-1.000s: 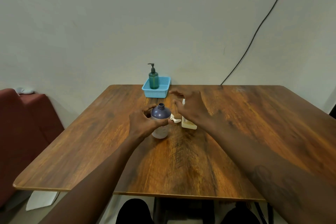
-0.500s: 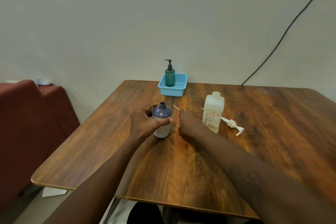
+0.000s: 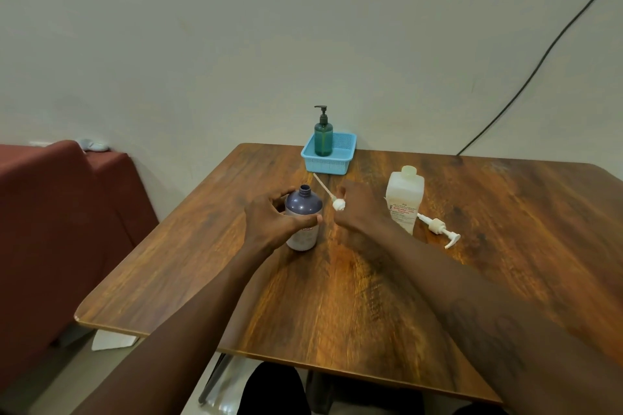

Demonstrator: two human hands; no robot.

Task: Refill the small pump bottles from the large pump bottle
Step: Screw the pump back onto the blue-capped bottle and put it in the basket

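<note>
My left hand (image 3: pixel 271 221) grips a small purple bottle (image 3: pixel 303 209) that stands upright with its neck uncapped. Just right of it, my right hand (image 3: pixel 359 209) holds a white pump head (image 3: pixel 338 204) whose long dip tube points up and away to the left. The large white bottle (image 3: pixel 404 199) stands uncapped to the right of my right hand. Its own white pump (image 3: pixel 438 227) lies flat on the wooden table (image 3: pixel 337 296) beside it. A small green pump bottle (image 3: pixel 323 136) with its pump fitted stands in a blue basket (image 3: pixel 328 163) at the table's far edge.
A dark red sofa (image 3: pixel 60 212) stands left of the table. A black cable (image 3: pixel 539 61) runs down the wall at the right. My knees show under the table's near edge.
My right hand has lifted the white pump head off the table beside the purple bottle. The camera has swung left, bringing the large bottle and its loose pump into view.
</note>
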